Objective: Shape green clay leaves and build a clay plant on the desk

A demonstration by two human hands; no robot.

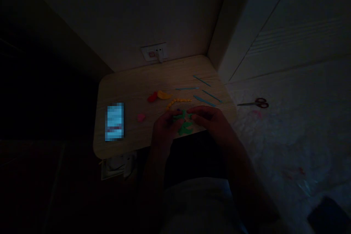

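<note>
Green modelling clay (186, 128) lies in several pieces near the front edge of the small wooden table. My left hand (166, 128) pinches green clay from the left, fingertips at its upper part. From the other side, my right hand (210, 119) has thumb and forefinger closed on a small green bit. Just behind the hands curves a string of yellow-orange clay beads (178, 100). A dark blue bit, partly covered by my fingers, shows beside the green clay. The room is dim, so the fingertips are hard to make out.
A red lump (152, 97), an orange lump (163, 95) and a pink piece (141, 117) lie on the table (131, 80). Several blue modelling tools (204, 100) are at the right. A lit phone (114, 121) is at the left. Scissors (260, 103) lie beyond the right edge.
</note>
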